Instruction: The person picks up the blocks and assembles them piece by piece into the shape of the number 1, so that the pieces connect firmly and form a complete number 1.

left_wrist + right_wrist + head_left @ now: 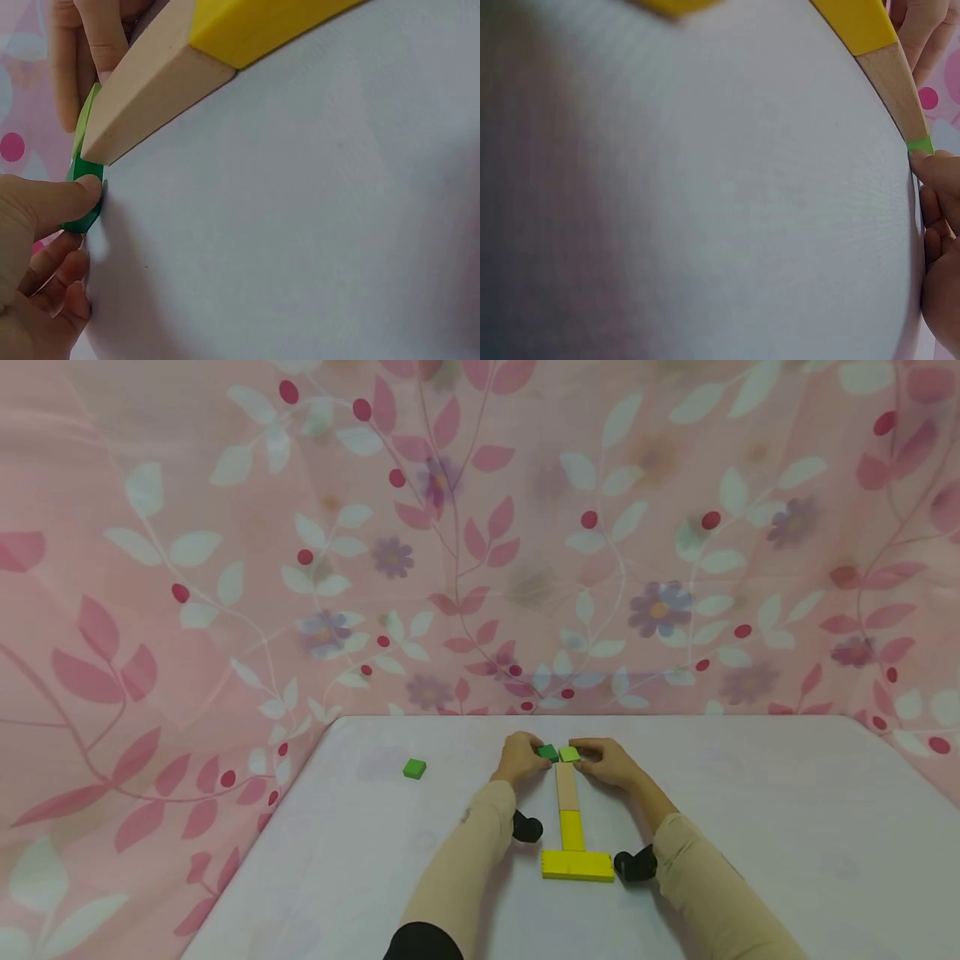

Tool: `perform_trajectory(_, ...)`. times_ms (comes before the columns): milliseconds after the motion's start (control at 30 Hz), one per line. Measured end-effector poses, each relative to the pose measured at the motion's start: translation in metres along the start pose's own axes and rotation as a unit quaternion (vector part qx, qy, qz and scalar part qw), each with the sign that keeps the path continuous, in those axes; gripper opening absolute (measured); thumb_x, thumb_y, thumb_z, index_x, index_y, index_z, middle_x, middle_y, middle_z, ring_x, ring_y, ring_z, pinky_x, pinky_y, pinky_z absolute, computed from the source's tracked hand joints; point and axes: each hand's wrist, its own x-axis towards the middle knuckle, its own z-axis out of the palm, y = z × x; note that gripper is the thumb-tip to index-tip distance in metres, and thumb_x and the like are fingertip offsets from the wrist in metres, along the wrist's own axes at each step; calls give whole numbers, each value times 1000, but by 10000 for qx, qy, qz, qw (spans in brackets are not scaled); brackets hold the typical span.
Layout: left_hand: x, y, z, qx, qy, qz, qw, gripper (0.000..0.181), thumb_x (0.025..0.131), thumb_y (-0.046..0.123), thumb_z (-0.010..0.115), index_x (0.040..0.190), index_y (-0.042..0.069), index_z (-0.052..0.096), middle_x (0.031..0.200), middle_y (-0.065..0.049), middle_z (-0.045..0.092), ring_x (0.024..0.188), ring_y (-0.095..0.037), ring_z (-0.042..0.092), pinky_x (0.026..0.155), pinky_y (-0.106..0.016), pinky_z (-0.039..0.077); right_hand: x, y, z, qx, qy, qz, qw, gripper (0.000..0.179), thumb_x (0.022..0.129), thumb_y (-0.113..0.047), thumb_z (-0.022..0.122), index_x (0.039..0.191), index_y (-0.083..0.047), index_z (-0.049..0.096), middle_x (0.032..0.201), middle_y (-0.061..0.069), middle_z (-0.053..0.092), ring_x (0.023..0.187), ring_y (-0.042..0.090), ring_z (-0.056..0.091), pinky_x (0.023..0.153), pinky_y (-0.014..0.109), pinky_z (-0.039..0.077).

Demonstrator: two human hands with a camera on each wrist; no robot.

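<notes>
My left hand pinches a dark green block between thumb and fingers; the left wrist view shows the thumb on its near face. Beside it, my right hand pinches a light green block from the right. Both green blocks sit at the far end of a plain wooden block. That block lies in line with a yellow block, whose near end meets a longer yellow block set crosswise. In the right wrist view, the right thumb covers part of the light green block.
A separate green block lies on the white table, left of my left hand. Behind the table's far edge hangs a pink floral cloth. Black wrist mounts stick out near the crosswise yellow block.
</notes>
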Motion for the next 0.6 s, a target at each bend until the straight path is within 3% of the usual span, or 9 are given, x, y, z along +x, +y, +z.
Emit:
perform_trajectory(333,-1,2,-1,-149,-15,-102,9998,43,70,6,80,107,-8,64,94,-15,67,83,-20,59,80,-30,51,1,-1,2,3,8,-46,10000,41,85,1,62,124,11,54,125,27,55,116,42,51,99,53,37)
perform_trajectory(600,3,-3,3,-301,-40,-229,9993,36,69,6,81,100,-6,67,85,-9,66,74,-15,56,76,-26,52,2,2,3,-107,59,75,9999,40,86,-1,62,124,9,55,125,25,56,115,40,51,99,52,37)
